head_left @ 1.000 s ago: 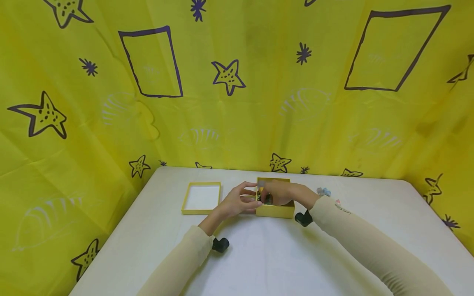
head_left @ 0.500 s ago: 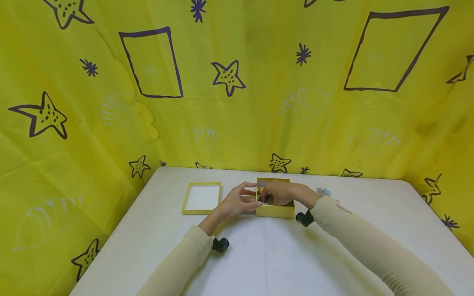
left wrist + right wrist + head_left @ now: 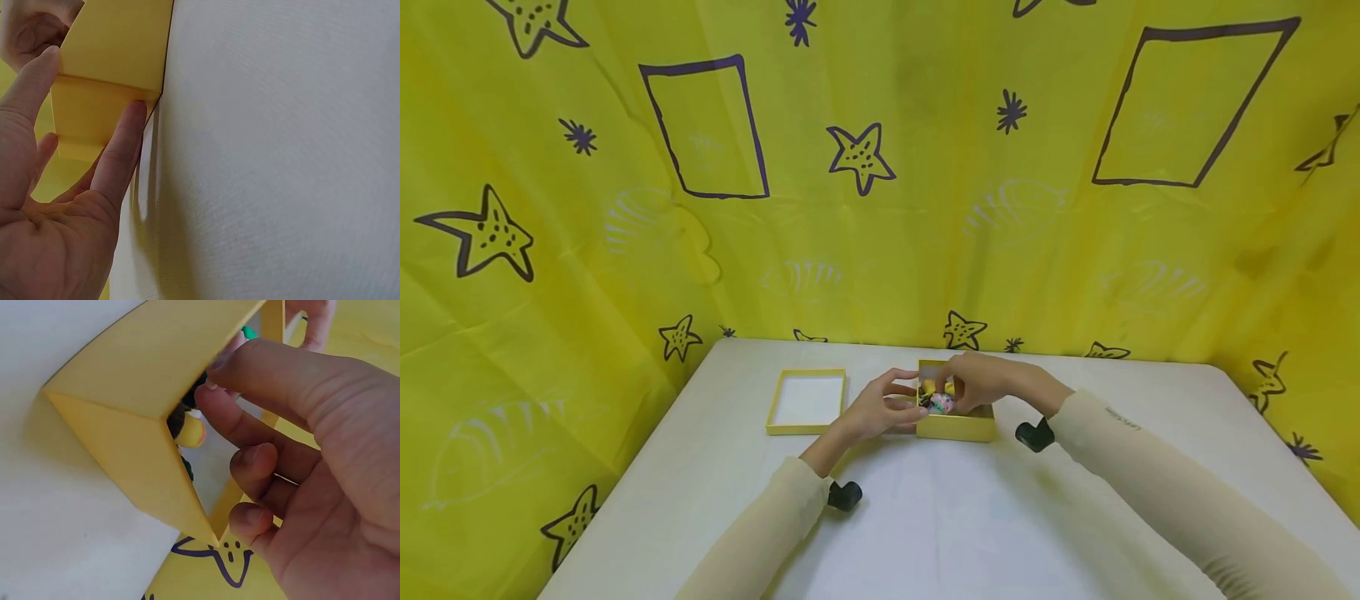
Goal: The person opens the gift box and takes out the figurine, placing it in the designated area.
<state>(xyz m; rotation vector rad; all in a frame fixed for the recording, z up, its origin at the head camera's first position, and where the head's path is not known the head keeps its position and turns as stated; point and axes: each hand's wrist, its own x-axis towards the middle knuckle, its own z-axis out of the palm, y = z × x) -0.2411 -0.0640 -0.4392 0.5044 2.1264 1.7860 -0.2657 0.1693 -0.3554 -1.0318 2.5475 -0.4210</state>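
My left hand (image 3: 880,407) lies along the left side of a yellow box (image 3: 957,428). In the left wrist view its straight fingers (image 3: 125,147) touch the side wall and the thumb rests at the upper edge. My right hand (image 3: 981,382) reaches over the box's right side, fingers curled down inside. A pink-and-white piece (image 3: 941,404) and a yellow piece (image 3: 928,387) lie in the box. In the right wrist view, thumb and index fingertips come close together beside dark pieces and a round yellow piece (image 3: 192,431); I cannot tell whether they pinch anything.
A shallow yellow-edged lid (image 3: 808,402), white inside, lies on the white table (image 3: 910,517) left of the box. Behind the table hangs a yellow cloth (image 3: 910,233) with star drawings. A black wrist camera (image 3: 1035,435) sits under the right wrist.
My right hand has shifted slightly right and up inside the box, uncovering the pink-and-white piece. Its arm now covers the small blue and pink pieces on the table. The left hand stays put.
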